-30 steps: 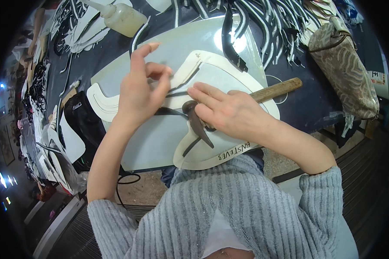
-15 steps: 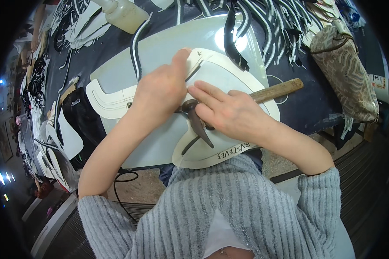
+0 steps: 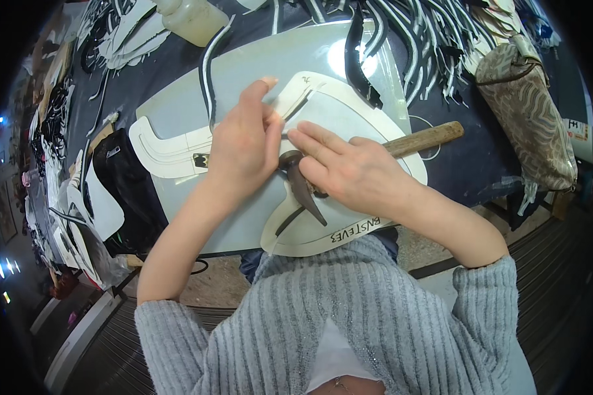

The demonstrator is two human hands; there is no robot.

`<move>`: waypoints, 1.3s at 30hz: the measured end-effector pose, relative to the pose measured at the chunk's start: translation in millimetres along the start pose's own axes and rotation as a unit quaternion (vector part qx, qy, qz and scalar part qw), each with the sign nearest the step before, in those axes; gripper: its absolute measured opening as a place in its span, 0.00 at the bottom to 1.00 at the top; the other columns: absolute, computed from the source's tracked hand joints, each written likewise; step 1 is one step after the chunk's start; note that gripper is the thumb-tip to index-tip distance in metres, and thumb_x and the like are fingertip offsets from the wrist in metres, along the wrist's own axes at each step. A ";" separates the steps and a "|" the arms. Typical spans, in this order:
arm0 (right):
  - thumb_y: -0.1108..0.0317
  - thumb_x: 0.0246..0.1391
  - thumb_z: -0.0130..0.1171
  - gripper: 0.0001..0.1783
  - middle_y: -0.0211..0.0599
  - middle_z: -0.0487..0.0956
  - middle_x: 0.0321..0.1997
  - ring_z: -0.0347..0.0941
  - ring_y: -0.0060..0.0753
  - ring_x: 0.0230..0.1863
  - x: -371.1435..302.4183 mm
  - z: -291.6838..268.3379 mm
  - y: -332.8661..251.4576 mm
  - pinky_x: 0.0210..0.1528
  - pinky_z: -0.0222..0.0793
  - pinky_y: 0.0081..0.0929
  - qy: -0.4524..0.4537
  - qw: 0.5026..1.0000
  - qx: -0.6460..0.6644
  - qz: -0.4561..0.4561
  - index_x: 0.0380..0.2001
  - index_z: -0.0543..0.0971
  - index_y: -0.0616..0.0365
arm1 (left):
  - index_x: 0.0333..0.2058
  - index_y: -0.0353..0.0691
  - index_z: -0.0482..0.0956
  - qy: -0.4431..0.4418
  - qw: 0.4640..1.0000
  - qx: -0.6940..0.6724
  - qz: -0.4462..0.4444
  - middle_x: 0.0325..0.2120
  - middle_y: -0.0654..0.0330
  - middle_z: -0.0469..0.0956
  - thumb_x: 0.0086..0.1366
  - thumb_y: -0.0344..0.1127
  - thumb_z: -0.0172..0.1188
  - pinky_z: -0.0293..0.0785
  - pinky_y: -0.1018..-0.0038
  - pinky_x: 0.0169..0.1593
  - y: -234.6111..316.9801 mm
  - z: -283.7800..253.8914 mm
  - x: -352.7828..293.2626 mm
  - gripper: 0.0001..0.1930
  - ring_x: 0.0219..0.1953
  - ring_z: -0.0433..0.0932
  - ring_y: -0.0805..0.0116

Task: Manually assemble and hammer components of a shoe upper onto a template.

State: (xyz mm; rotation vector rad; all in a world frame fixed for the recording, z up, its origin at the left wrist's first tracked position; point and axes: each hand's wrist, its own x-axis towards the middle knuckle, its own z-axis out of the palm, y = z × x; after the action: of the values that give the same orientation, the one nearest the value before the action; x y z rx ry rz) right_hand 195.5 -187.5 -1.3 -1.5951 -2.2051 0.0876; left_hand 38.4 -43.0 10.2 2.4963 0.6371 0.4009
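Lays the right hand (image 3: 352, 164) over the template (image 3: 296, 91), with two fingers stretched toward its middle and the hammer (image 3: 423, 139) beneath the palm; cannot tell whether clamped on the handle. Holds the left hand (image 3: 244, 148) near the right, a little apart, with bent fingers above the template; cannot tell whether pinching anything. Has the template flat on the board (image 3: 257, 66), with strips (image 3: 412, 56) and a bottle (image 3: 192, 20) beyond, and a pouch (image 3: 527, 118) rightward.
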 end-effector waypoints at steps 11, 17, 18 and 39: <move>0.68 0.52 0.57 0.05 0.37 0.78 0.57 0.72 0.29 0.62 10.6 -17.6 8.5 0.29 0.75 0.23 -0.064 0.997 0.037 0.002 0.32 0.73 0.56 | 0.57 0.34 0.68 0.051 0.993 -0.106 0.020 0.39 0.55 0.81 0.59 0.22 0.62 0.76 0.68 0.40 -23.1 1.7 -26.6 0.26 0.37 0.79 0.58; 0.70 0.48 0.62 0.15 0.39 0.80 0.48 0.77 0.42 0.50 25.4 -35.7 34.6 0.37 0.76 0.37 -0.086 0.963 0.239 0.094 0.40 0.75 0.56 | 0.49 0.35 0.73 0.004 0.984 0.056 0.171 0.34 0.59 0.77 0.59 0.25 0.59 0.75 0.69 0.40 -21.8 -8.9 -19.6 0.18 0.37 0.76 0.62; 0.67 0.53 0.62 0.11 0.42 0.80 0.38 0.78 0.46 0.40 32.6 -42.0 40.0 0.33 0.73 0.38 -0.081 0.964 0.233 0.098 0.38 0.76 0.58 | 0.47 0.35 0.73 0.026 0.972 0.077 0.219 0.34 0.59 0.77 0.57 0.26 0.60 0.74 0.69 0.39 -20.8 -9.0 -19.0 0.18 0.37 0.76 0.64; 0.57 0.58 0.59 0.16 0.40 0.75 0.13 0.77 0.43 0.18 75.8 -41.7 17.4 0.21 0.71 0.36 -0.262 0.954 -0.020 0.144 0.28 0.73 0.61 | 0.38 0.36 0.74 0.062 0.986 0.026 0.154 0.32 0.57 0.77 0.57 0.30 0.60 0.76 0.69 0.43 -36.4 -2.2 -28.7 0.10 0.35 0.76 0.64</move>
State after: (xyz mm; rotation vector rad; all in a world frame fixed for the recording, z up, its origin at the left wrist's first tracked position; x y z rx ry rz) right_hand 206.8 -119.6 53.9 -2.0961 -2.3265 0.6202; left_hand 0.3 -29.5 -12.6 2.6411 0.3089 0.6664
